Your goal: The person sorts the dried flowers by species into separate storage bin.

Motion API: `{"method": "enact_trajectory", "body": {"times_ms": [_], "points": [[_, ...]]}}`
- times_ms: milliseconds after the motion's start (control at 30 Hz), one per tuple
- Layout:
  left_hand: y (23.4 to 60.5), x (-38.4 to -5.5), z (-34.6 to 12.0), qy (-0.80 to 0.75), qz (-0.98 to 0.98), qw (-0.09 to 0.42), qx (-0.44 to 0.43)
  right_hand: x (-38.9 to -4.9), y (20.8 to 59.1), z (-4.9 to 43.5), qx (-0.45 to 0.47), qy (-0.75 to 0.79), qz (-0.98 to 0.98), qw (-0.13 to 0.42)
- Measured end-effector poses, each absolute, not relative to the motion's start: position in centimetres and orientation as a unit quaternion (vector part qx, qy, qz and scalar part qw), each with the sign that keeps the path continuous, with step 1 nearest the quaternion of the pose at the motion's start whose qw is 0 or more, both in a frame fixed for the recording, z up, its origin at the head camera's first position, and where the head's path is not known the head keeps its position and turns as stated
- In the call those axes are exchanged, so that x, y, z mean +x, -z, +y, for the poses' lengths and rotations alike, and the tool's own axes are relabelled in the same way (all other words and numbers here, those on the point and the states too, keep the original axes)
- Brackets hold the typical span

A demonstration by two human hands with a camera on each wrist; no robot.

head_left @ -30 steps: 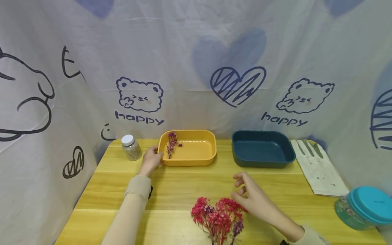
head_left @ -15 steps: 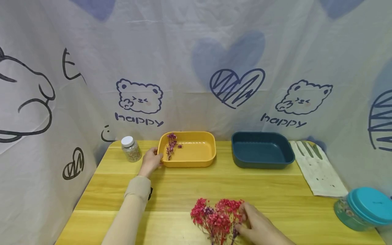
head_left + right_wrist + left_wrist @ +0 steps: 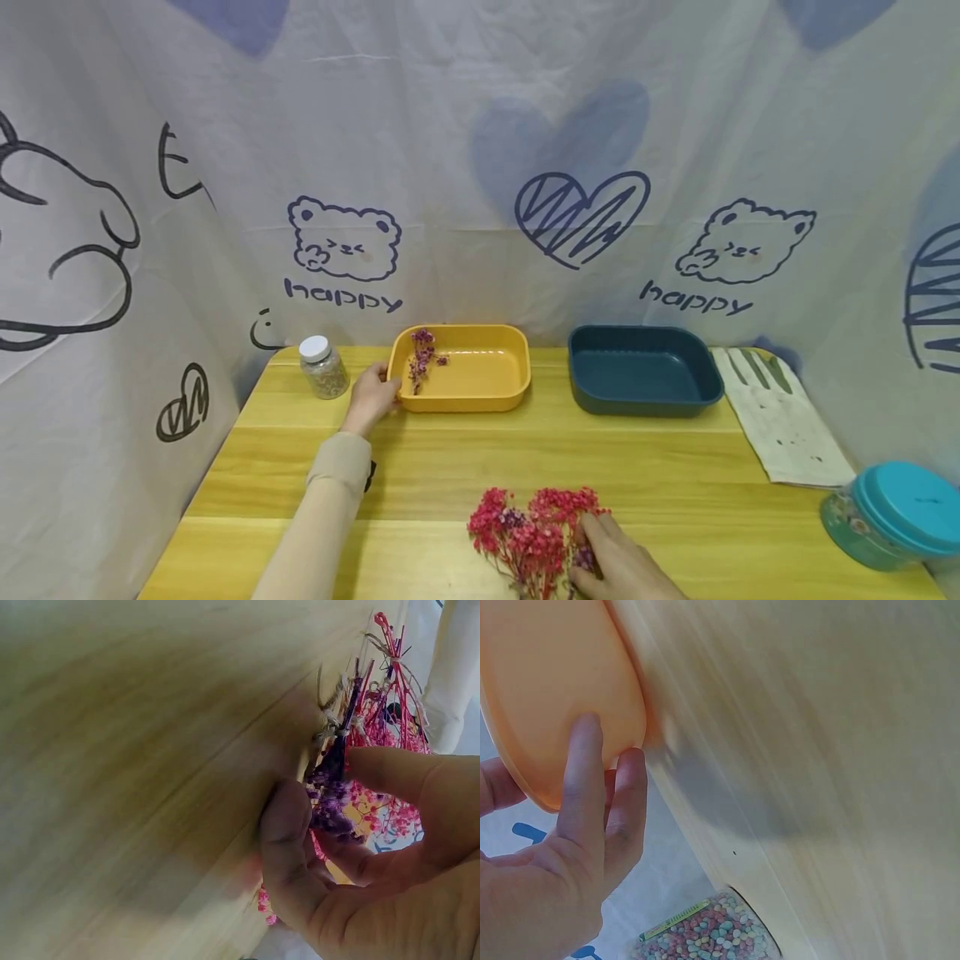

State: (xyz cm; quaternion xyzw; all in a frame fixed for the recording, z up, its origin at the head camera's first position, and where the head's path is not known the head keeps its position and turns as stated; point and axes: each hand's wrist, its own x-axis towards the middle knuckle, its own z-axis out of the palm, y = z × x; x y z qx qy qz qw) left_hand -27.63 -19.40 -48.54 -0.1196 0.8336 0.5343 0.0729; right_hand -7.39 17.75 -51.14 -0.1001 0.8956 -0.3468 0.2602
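My left hand (image 3: 371,398) holds the left end of a yellow tray (image 3: 465,403), which has purple dried flower sprigs (image 3: 421,354) lying along its left side. In the left wrist view, fingers (image 3: 585,776) lie against the tray's outer wall (image 3: 562,667). At the table's front my right hand (image 3: 618,562) pinches a small bunch of purple dried flowers (image 3: 330,799) between thumb and fingers. Pinkish-red dried flowers (image 3: 536,537) lie right beside it, several stems tied with twine. The lower stems run out of the head view.
A dark blue tray (image 3: 645,408) stands right of the yellow one. At left is a white-capped jar (image 3: 326,372) of small coloured pieces. A white glove (image 3: 791,433) lies at right, near a turquoise-lidded jar (image 3: 892,517). A printed curtain (image 3: 465,275) hangs behind the wooden table.
My right hand has come down and toward me from above the flowers, and its fingers have closed round the purple bunch. The left hand has stayed at the yellow tray.
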Motion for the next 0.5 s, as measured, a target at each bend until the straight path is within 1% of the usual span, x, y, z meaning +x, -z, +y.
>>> {"method": "enact_trajectory", "body": {"times_ms": [133,300,500], "points": [[48.6,-27.7,-19.4,-0.534,0.833,0.076,-0.122,-7.2,51.2,17.9,-0.119,0.343,0.898,0.250],[48.7,-27.9,-19.4,-0.529,0.836,0.076,-0.127,-7.3,50.8,18.1,-0.110,0.336,0.903,0.246],[48.7,-27.8,-19.5,-0.533,0.834,0.073,-0.124,-7.3,49.0,18.8,-0.116,0.328,0.912,0.216]]}}
